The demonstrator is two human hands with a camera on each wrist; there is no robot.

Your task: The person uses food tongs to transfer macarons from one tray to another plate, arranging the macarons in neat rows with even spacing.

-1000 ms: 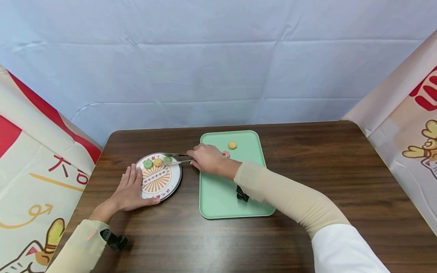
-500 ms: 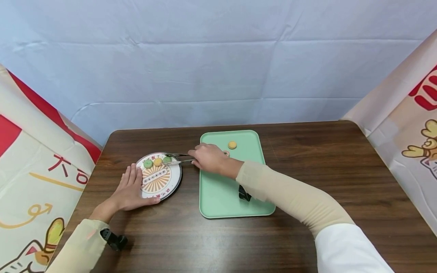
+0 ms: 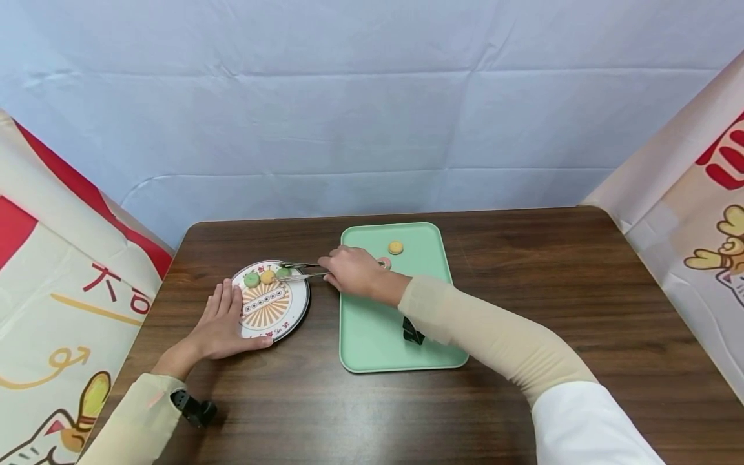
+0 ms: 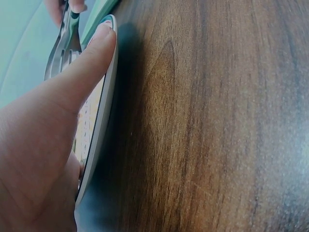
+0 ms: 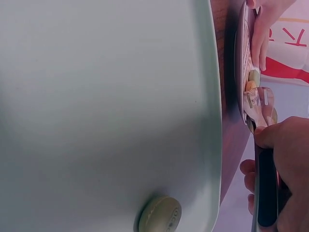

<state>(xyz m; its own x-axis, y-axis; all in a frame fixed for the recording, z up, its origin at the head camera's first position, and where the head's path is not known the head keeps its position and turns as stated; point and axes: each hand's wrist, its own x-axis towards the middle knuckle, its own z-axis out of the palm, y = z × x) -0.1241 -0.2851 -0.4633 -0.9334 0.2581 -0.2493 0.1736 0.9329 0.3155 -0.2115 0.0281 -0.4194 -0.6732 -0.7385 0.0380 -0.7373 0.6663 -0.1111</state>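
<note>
My right hand (image 3: pixel 352 270) grips a pair of metal tongs with dark handles (image 5: pixel 266 188), reaching left from above the green tray. Their slotted ends lie over the round patterned plate (image 3: pixel 285 316), either side of a green macaron (image 3: pixel 283 272); whether they pinch it I cannot tell. Touching or very near it in a row are a yellow macaron (image 3: pixel 267 277) and another green macaron (image 3: pixel 252 279). My left hand (image 3: pixel 217 326) rests on the plate's left side, fingers extended, its thumb (image 4: pixel 89 63) lying along the near rim.
On the green tray (image 3: pixel 401 329) sit a yellow macaron (image 3: pixel 396 247) and a pink macaron (image 3: pixel 385 263), the latter partly behind my right hand. The brown wooden table (image 3: pixel 523 271) extends right, backed by a pale cloth (image 3: pixel 372 129).
Over the last half second the tongs and right hand have shifted slightly left. The yellow macaron and the right-hand green macaron have edged left on the plate. My left hand stays put.
</note>
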